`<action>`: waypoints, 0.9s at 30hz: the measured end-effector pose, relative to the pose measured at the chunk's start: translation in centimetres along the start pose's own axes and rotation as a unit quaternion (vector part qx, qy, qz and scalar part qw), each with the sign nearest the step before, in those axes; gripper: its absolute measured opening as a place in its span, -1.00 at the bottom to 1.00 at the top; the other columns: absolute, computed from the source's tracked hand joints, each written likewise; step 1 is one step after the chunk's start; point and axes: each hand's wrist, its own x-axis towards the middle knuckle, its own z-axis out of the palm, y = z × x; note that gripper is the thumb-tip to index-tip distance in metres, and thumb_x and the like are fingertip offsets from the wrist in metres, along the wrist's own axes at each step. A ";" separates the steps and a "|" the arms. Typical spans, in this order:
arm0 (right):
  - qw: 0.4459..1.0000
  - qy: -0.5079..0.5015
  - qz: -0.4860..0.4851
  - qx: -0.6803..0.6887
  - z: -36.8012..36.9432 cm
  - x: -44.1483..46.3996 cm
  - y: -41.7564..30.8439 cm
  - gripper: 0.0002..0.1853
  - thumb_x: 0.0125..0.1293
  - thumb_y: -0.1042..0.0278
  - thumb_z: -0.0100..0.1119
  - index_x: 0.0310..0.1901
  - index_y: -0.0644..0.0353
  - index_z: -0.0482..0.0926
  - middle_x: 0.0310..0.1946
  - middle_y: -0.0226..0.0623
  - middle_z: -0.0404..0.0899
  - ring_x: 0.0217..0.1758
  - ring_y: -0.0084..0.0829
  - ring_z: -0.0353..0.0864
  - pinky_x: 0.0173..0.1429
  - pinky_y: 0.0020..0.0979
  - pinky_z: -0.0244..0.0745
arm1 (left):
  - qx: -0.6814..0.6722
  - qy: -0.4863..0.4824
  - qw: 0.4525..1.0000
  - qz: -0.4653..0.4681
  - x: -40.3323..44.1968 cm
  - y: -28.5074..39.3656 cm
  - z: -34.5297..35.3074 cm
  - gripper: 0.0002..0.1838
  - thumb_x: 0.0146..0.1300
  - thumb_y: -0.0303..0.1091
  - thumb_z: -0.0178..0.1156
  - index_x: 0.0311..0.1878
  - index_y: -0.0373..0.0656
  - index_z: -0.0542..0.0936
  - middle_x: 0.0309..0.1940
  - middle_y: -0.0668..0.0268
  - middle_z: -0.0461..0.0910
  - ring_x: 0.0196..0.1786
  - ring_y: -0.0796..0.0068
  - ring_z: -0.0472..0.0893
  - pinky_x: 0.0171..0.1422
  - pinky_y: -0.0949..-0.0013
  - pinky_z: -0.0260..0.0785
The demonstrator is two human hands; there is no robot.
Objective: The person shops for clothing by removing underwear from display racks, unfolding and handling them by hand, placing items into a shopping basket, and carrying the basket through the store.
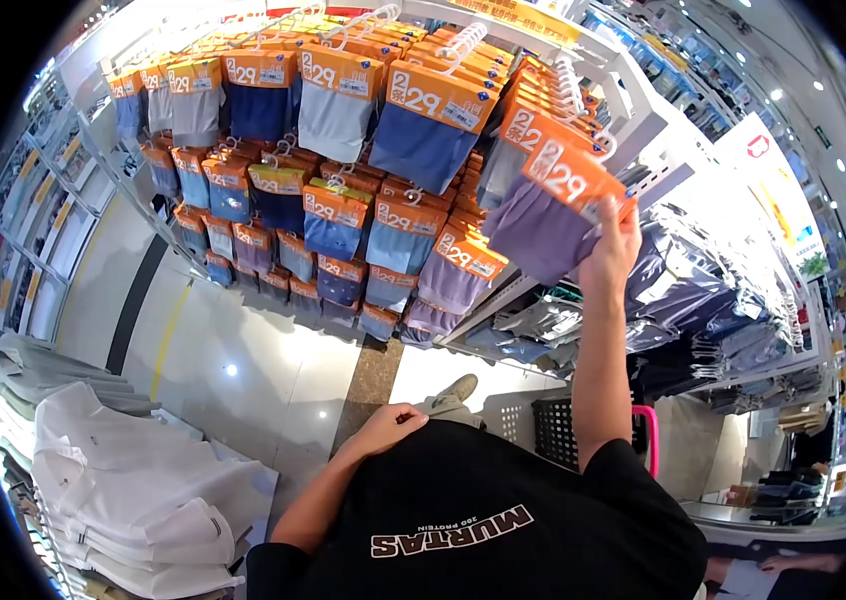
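hands (pixel 611 248) (pixel 388 429) differ: right holds purple pack (pixel 543 232) high, left low.

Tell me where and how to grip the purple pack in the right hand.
Likely best: pinch the orange card at its right end, coming from the picture's lower right. It looks flat and straight-edged, while the purple fabric hangs in loose folds. The right hand holds it there.

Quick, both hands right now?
Left hand: loosely curled, nothing visible in it; full closure unclear.
Right hand: closed, holding a purple garment by its orange card.
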 end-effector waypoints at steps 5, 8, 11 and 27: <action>0.998 -0.049 -0.030 -0.023 1.8 3.9 -0.2 -0.71 0.46 0.34 0.23 0.10 0.31 0.52 -0.06 -0.30 0.66 0.00 -0.52 0.60 0.20 -0.45 0.44 | 0.013 0.047 0.999 0.014 0.0 0.1 0.1 -0.69 0.39 -0.16 0.28 -0.13 -0.26 0.70 -0.34 0.32 0.69 -0.29 0.60 0.56 -0.15 0.43 0.42; 0.996 -0.067 -0.012 -0.048 1.8 4.6 1.7 -0.73 0.46 0.33 0.24 0.08 0.28 0.55 -0.06 -0.35 0.68 -0.02 -0.55 0.62 0.12 -0.48 0.47 | 0.009 0.089 0.996 0.013 -0.1 0.1 0.0 -0.70 0.38 -0.18 0.28 -0.14 -0.28 0.69 -0.36 0.32 0.69 -0.30 0.61 0.56 -0.16 0.43 0.42; 0.996 -0.041 -0.010 -0.078 1.1 3.9 3.9 -0.67 0.45 0.31 0.27 0.14 0.27 0.53 -0.03 -0.36 0.66 -0.04 -0.59 0.62 0.04 -0.50 0.49 | -0.026 0.124 0.991 0.031 0.1 -1.0 0.2 -0.71 0.38 -0.20 0.28 -0.14 -0.29 0.68 -0.37 0.28 0.68 -0.32 0.58 0.58 -0.17 0.42 0.43; 0.954 -0.039 0.193 -0.227 -9.1 -15.6 9.6 -0.75 0.39 0.42 0.28 0.01 0.32 0.51 -0.24 -0.34 0.61 -0.26 -0.59 0.58 -0.19 -0.54 0.53 | 0.307 0.413 0.833 0.203 15.8 9.9 -16.9 -0.60 0.28 -0.31 0.30 0.15 -0.23 0.55 0.10 0.09 0.57 0.10 0.13 0.58 0.21 0.16 0.44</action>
